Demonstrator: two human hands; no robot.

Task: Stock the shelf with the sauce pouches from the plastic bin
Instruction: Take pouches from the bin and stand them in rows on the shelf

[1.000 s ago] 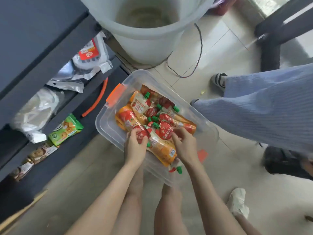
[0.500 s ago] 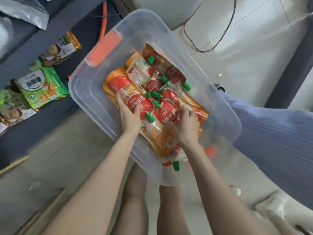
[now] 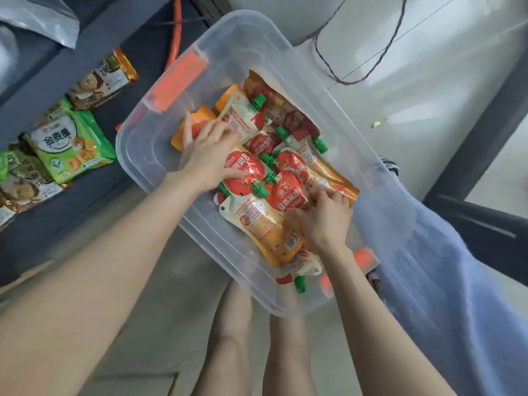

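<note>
The clear plastic bin (image 3: 137,155) with orange latches sits on the floor in front of my knees. Several red and orange sauce pouches (image 3: 257,221) with green caps lie piled in it. My left hand (image 3: 208,155) lies spread over the pouches at the bin's left side, fingertips on an orange pouch (image 3: 200,121) and a white one, thumb resting on a red pouch (image 3: 245,167). My right hand (image 3: 323,218) has its fingers curled on the lower edge of another red pouch (image 3: 288,192). The dark shelf (image 3: 94,32) stands at the left.
Green and brown snack packets (image 3: 71,144) lie on the low shelf board, a silver bag (image 3: 37,18) above them. An orange hose (image 3: 177,30) and a black cable (image 3: 371,61) run behind the bin. Another person's pale blue trouser leg (image 3: 443,267) presses against the bin's right side.
The view has dropped closer to the bin. My left hand has slid further in and spread over the pouches. My right hand stays on the red pouch.
</note>
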